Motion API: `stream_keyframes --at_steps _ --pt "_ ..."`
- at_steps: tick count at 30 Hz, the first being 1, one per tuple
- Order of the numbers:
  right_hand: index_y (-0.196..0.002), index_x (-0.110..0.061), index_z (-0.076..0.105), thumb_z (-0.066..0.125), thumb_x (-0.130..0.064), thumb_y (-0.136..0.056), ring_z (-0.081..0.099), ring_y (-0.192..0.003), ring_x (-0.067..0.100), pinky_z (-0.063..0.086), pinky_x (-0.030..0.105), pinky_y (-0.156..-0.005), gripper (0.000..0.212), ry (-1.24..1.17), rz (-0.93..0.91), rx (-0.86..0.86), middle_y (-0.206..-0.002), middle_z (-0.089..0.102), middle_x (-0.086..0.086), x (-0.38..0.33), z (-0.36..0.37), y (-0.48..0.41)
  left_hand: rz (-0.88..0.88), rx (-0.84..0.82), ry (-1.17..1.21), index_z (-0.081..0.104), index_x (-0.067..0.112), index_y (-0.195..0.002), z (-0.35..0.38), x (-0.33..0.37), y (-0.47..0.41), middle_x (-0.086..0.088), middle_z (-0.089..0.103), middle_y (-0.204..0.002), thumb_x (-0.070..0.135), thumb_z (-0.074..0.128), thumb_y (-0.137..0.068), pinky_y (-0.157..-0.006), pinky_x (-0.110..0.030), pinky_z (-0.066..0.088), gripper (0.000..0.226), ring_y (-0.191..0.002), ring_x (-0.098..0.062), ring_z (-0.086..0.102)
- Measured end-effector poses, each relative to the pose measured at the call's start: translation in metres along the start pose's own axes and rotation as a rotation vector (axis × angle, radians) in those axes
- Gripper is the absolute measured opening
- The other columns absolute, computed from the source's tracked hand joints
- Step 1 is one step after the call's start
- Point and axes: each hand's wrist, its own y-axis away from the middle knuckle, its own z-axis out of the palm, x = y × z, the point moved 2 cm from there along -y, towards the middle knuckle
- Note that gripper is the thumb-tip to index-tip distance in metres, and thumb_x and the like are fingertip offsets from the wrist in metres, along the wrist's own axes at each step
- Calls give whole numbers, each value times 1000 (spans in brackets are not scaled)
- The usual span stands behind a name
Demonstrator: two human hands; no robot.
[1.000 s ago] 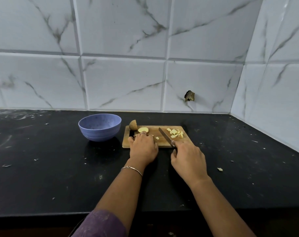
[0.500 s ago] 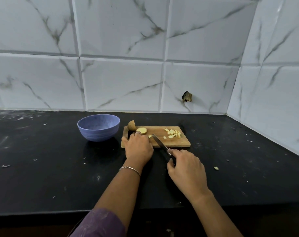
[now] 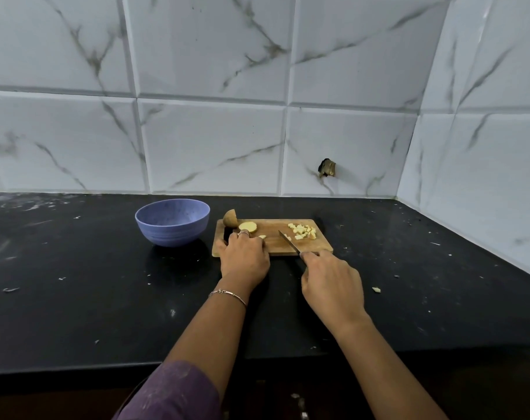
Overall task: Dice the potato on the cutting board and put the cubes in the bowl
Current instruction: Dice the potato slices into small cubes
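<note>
Potato (image 3: 230, 218), brown-skinned half, at far-left corner of rectangular wooden cutting board (image 3: 280, 248). Right hand (image 3: 330, 283) at near edge grips steel knife (image 3: 289, 241), blade slanting far-left. Left hand (image 3: 244, 259) palm-down near-left, fingers curled, grasp hidden. Pale round slice (image 3: 247, 227) beside half; diced cubes (image 3: 303, 231) far-right. Lavender round bowl (image 3: 172, 222) off left edge.

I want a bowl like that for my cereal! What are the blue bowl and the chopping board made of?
The blue bowl looks like matte plastic, maybe melamine: it is dull, speckled and has faint rings round its wall. The cutting board looks like wood or bamboo: light brown with grain lines and no shine, so probably unvarnished.
</note>
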Motion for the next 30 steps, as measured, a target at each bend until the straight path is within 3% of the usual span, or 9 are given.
stream_keyframes --at_steps 10,16,24,30 --pt "-121 -26 63 51 -17 -99 65 -86 15 45 26 -65 26 46 70 29 -107 60 -3 15 9 -12 -3 12 0 63 24 -122 0 0 0 -4 52 -133 35 43 -100 -109 -51 28 32 -123 -23 44" --pt "-121 -27 63 54 -22 -99 63 -86 13 49 25 -69 24 -52 75 63 -107 60 -5 13 8 -18 -145 92 -2 61 22 -119 -6 -8 -2 -5 52 -131 23 48 -97 -104 -48 27 25 -123 -25 44" --pt "-125 -28 63 56 -26 -99 62 -94 12 54 29 -78 28 -139 36 66 -107 61 -7 5 13 -39 -133 13 28 58 25 -126 0 -8 -9 -14 29 -149 43 40 -99 -111 -53 21 37 -136 -32 25" --pt "-131 -32 61 59 -29 -97 60 -102 9 50 25 -80 34 -216 56 57 -113 61 -9 10 23 -39 -81 27 32 64 26 -122 4 -9 -21 -10 34 -146 46 40 -100 -108 -50 20 38 -133 -29 26"
